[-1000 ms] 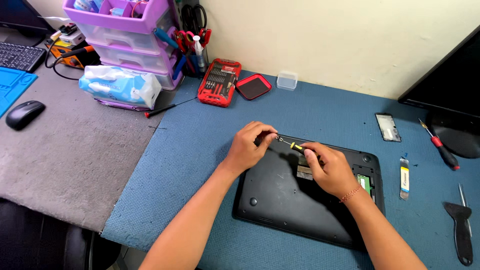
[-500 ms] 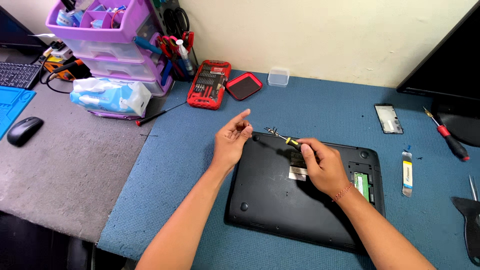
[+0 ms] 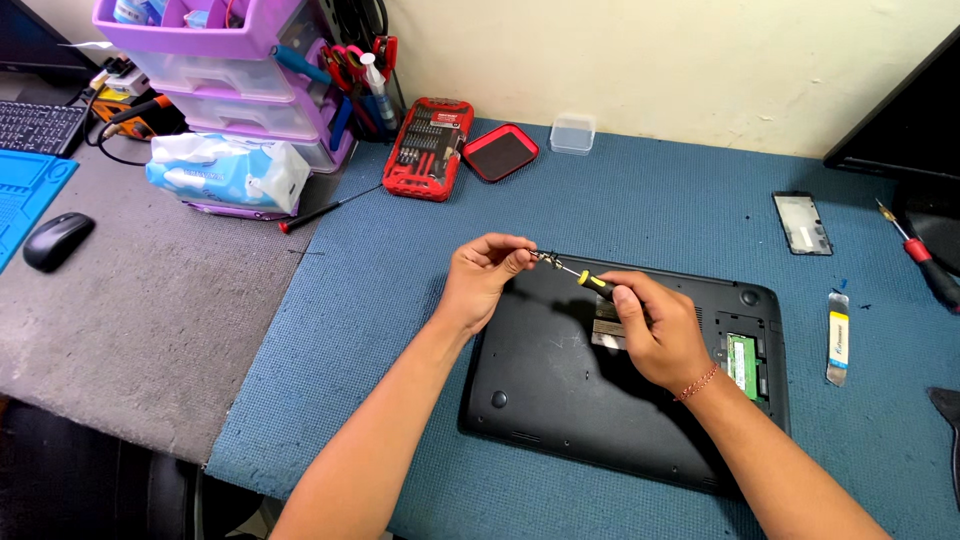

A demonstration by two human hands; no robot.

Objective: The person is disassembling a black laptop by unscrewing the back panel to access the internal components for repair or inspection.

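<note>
A black laptop (image 3: 600,400) lies upside down on the blue mat (image 3: 380,330) that covers this part of the table, with a small hatch open near its right edge showing a green memory board (image 3: 741,362). Above its rear half, the right hand (image 3: 655,330) has its grip closed around the yellow-and-black handle of a small screwdriver (image 3: 585,279), whose shaft points left and away. The left hand (image 3: 480,282) meets it there, its grip narrow, thumb and forefinger pinched at the screwdriver's tip; whether a screw sits between them is too small to tell. To the right on the mat lie a flat metal pry tool (image 3: 837,337), a red-handled screwdriver (image 3: 915,252) and a small dark cover plate (image 3: 801,222). Farther back stand a red bit case (image 3: 428,148), open, a clear little box (image 3: 573,133), a pack of wipes (image 3: 225,172) and purple drawers (image 3: 230,70). A mouse (image 3: 57,240) rests at far left.
</note>
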